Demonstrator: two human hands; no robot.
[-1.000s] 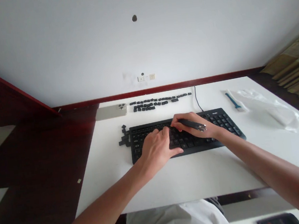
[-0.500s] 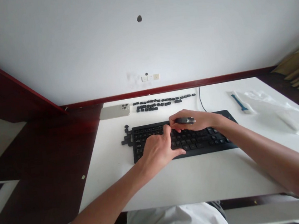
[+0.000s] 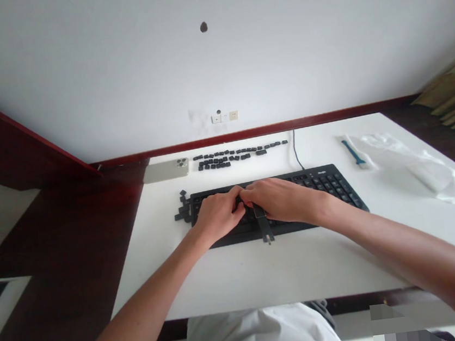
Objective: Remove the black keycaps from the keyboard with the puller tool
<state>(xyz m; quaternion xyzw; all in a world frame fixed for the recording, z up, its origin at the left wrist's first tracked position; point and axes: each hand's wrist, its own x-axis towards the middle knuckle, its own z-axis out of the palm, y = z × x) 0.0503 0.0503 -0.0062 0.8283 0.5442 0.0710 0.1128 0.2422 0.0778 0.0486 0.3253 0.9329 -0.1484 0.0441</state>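
Observation:
A black keyboard [image 3: 227, 241] lies before me, its middle partly covered by my hands. My right hand [image 3: 275, 198] is closed on a dark flat tool with a small metal tip [image 3: 264, 226]; the tool sticks out from under the palm toward the front edge of the keyboard. My left hand [image 3: 219, 212] is over the left half of the keys, thumb and fingers drawn together. The fingertips of both hands meet at the upper keys, and whatever lies between the left fingers is hidden.
Loose black keycaps [image 3: 220, 160] lie in rows behind the keyboard, with more dark keycaps [image 3: 182, 213] at its left end. A phone [image 3: 165, 170] is at the back left. To the right are a blue brush [image 3: 352, 153] and a clear plastic bag [image 3: 419, 165]. A cable [image 3: 296, 151] runs backward.
My right hand has moved left and turned, so the tool now points toward me instead of to the right. My left hand has shifted left, its thumb drawn in. The view has shifted slightly.

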